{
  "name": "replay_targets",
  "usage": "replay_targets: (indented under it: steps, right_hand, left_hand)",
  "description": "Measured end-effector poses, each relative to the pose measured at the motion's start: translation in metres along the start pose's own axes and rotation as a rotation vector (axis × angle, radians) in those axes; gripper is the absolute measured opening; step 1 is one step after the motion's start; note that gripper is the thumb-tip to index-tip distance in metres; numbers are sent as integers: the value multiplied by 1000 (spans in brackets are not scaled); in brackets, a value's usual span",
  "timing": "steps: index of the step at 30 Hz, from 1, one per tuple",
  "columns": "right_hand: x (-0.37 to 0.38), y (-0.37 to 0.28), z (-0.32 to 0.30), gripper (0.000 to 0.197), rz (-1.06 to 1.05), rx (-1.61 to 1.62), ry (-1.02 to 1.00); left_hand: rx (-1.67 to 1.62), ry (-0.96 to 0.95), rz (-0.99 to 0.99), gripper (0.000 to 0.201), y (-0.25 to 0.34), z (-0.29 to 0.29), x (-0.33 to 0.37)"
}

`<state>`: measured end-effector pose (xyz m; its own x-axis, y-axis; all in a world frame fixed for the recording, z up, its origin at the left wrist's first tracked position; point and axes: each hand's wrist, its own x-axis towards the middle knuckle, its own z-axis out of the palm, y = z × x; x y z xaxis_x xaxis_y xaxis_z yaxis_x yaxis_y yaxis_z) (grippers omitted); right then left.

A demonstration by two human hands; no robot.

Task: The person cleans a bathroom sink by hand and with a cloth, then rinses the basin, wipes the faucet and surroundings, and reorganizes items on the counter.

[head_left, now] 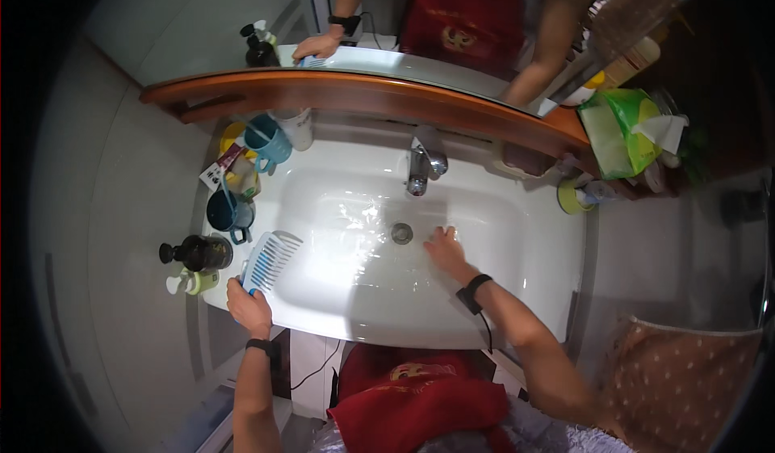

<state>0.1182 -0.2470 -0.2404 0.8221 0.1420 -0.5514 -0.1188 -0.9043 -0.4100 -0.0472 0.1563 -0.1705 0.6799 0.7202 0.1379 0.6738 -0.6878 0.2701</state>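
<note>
At the sink's left rim my left hand (249, 305) is closed around the handle of a light blue wide-toothed comb (266, 261). Its teeth point right, over the basin. My right hand (445, 251) reaches down into the white sink (323, 291), just right of the round metal drain (401, 233). The fingers of that hand are bent and a little apart, with the tips at the basin's surface. I make out nothing held in them. Both wrists wear black bands, the right one with a cable.
A chrome faucet (417, 169) stands behind the drain. Along the left rim are blue mugs (268, 140), a dark pump bottle (198, 253) and a pale pump bottle (194, 281). A wooden ledge (363, 102) under a mirror spans the back. Green tissue packaging (630, 134) sits at right.
</note>
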Motion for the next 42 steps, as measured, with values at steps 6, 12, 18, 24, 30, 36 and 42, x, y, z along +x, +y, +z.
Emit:
replay_targets:
  steps: [6,12,18,24,30,36,42]
  right_hand:
    - [30,-24,56,25,-580,-258,-154]
    - [37,5,22,34,-217,-251,84]
    - [36,16,-11,45,-201,-210,122]
    - [27,25,75,33,-433,18,-127]
    - [-71,-82,-65,22,-304,248,295]
    - [-83,-115,-153,23,-614,144,788]
    - [-3,-108,-142,35,-664,105,699]
  left_hand:
    - [19,-8,-5,46,-16,3,3]
    - [-5,-36,-16,44,-4,-4,8]
    - [3,-38,-30,47,-13,-5,0]
    - [-3,-17,31,47,-13,4,7]
    - [-13,22,61,48,-16,4,6]
    - [-14,-9,41,48,-15,2,5]
    - [-9,-8,47,47,-11,4,5]
